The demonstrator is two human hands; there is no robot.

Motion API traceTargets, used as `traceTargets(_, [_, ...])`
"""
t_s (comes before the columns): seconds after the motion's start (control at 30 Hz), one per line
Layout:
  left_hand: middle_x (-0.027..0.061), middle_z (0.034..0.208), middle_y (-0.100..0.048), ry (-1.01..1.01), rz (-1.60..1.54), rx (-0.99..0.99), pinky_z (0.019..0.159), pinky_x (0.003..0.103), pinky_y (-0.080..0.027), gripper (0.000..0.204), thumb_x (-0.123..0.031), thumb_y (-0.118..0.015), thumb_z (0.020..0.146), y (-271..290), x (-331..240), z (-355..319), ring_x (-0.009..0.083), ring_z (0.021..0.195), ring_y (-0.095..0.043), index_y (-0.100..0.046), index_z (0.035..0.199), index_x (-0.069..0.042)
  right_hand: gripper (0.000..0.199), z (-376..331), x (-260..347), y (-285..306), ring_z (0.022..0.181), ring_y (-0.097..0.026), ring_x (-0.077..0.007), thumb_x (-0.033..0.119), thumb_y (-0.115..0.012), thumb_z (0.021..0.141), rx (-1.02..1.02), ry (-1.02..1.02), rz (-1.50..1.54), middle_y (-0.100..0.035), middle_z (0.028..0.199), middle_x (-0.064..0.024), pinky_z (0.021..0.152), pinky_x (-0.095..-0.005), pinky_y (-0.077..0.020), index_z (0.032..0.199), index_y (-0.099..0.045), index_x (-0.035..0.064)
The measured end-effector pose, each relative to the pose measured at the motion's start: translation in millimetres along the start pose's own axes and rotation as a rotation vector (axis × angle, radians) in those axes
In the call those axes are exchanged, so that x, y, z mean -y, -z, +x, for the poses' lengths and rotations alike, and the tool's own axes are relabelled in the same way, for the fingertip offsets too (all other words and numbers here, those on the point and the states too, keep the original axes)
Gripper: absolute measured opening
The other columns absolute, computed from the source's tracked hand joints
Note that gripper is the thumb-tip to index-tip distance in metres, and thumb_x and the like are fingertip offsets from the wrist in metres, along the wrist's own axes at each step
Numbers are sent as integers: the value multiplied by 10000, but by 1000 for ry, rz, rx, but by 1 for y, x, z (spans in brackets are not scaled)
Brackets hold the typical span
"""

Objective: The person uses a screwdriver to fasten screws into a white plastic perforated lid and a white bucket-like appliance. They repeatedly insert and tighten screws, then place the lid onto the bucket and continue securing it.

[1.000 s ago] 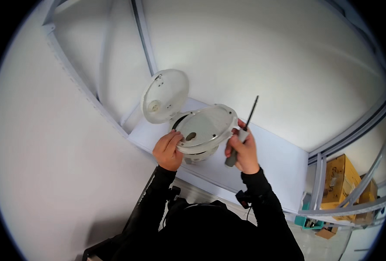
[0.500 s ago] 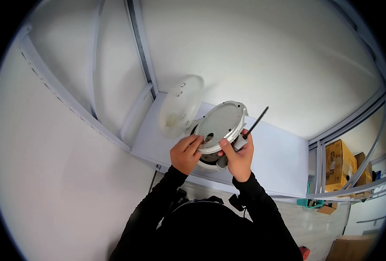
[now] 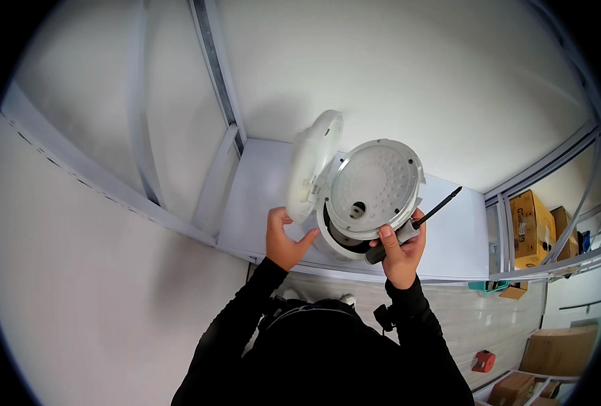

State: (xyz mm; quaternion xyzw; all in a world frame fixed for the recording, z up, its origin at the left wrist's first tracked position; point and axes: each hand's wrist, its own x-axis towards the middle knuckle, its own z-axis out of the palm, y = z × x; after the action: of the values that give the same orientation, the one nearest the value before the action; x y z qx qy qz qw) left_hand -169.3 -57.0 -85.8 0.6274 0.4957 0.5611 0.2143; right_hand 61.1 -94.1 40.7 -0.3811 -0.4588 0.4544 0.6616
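A white rice cooker (image 3: 348,254) stands on the shelf with its lid raised, its dark opening partly showing below. The round inner lid (image 3: 376,177), dimpled, with a hole near its lower edge, tilts toward me. On its left the white outer lid cover (image 3: 314,159) stands steeply on edge, apart from most of the inner lid. My right hand (image 3: 402,256) grips the inner lid's lower right rim by the thumb and also holds a screwdriver (image 3: 437,206), its dark shaft pointing up right. My left hand (image 3: 288,240), thumb spread, has its fingertips at the cover's lower end.
The pale shelf (image 3: 256,186) sits inside a metal frame (image 3: 222,74) against a white wall. To the right are a yellow cardboard box (image 3: 532,227) and a teal basket (image 3: 488,286). A red object (image 3: 483,361) lies on the floor.
My left hand has left the hole in the inner lid and reached the outer cover, which now stands narrower and closer to the inner lid. The inner lid faces me more fully.
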Motion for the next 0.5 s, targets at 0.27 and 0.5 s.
traceTargets(0.27, [239, 1446, -490, -110, -94, 195, 1087, 464, -451, 865, -153, -858, 797, 8, -5, 31, 408, 1324, -523, -389, 1503, 18, 548, -2, -22, 13, 823, -662, -174, 89, -714, 989, -60, -38, 57, -657, 1109, -108, 696, -303, -578, 1434, -402, 15])
traceTargets(0.5, [245, 1380, -556, -69, -211, 296, 1059, 461, -467, 704, -128, -776, 856, 6, 0, 45, 408, 1266, -574, -451, 1458, 40, 517, -6, -26, 17, 822, -640, -179, 87, -704, 982, -102, -71, 139, -642, 1093, -96, 724, -317, -564, 1410, -418, 30])
